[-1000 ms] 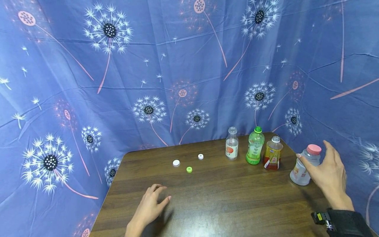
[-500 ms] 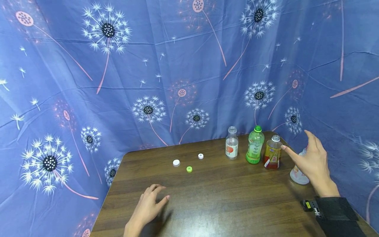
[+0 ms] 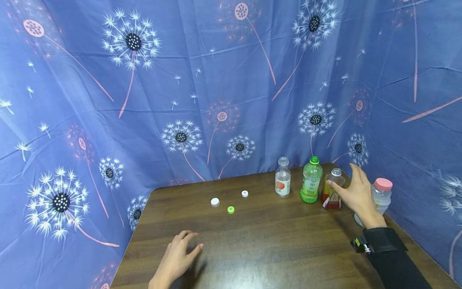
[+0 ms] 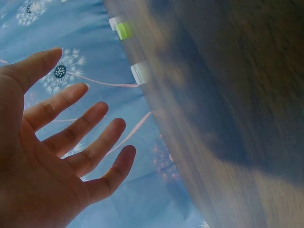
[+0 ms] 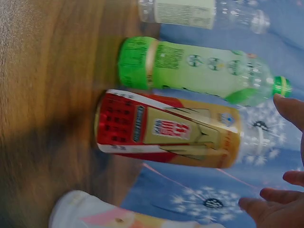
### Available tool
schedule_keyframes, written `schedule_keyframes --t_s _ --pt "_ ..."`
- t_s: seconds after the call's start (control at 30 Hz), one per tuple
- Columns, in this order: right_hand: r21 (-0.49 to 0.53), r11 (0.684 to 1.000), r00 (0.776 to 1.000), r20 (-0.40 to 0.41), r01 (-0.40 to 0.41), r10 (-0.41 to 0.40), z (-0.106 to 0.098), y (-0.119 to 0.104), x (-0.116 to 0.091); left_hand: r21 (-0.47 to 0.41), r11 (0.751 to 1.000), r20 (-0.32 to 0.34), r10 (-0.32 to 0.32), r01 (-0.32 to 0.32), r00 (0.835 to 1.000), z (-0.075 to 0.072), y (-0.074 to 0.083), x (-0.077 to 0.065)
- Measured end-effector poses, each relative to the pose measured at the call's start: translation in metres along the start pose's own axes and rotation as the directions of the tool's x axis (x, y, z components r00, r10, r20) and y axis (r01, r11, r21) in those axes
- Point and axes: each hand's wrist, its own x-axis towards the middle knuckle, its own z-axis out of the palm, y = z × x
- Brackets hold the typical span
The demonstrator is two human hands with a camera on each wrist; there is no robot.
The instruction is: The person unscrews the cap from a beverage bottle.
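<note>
My right hand [image 3: 357, 196] is spread, with its thumb in front of a red-and-yellow labelled bottle [image 3: 327, 200] in the head view. In the right wrist view, its fingertips are near the neck of that bottle [image 5: 166, 130], apart from it; the bottle's top has no cap. Behind my wrist a clear jar with a pink lid [image 3: 383, 184] is partly hidden. To the left of the labelled bottle are an uncapped green bottle [image 3: 311, 180] and a clear bottle with a peach label [image 3: 282, 178]. My left hand [image 3: 175, 257] hovers over the table, fingers relaxed, holding nothing.
Two white caps, one on the left [image 3: 215, 202] and one on the right [image 3: 244, 194], and a lime-green cap [image 3: 231, 209] lie on the brown wooden table [image 3: 267, 241]. A blue dandelion-print curtain [image 3: 202, 80] hangs behind the table and along both sides.
My right hand has moved left, from beside the pink-lidded jar to the red-and-yellow labelled bottle. The jar's pink lid shows again. My left hand and the caps stay almost where they were.
</note>
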Motion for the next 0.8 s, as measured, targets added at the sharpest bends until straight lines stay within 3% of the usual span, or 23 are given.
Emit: schedule_keyframes --t_s 0.17,0.4,0.8 --pt "0.014 0.999 0.997 0.050 -0.051 0.051 0.014 0.006 0.000 -0.004 1.000 0.024 0.003 -0.003 1.000 0.004 -0.003 -0.003" --pt "-0.014 0.995 0.989 0.111 -0.100 0.101 0.027 0.013 0.006 -0.008 1.000 0.005 0.017 -0.017 1.000 0.007 -0.002 -0.002" --pt "0.007 0.996 0.993 0.085 -0.087 0.086 0.036 0.017 0.009 -0.017 0.999 -0.012 0.050 -0.050 0.999 0.007 0.001 -0.001"
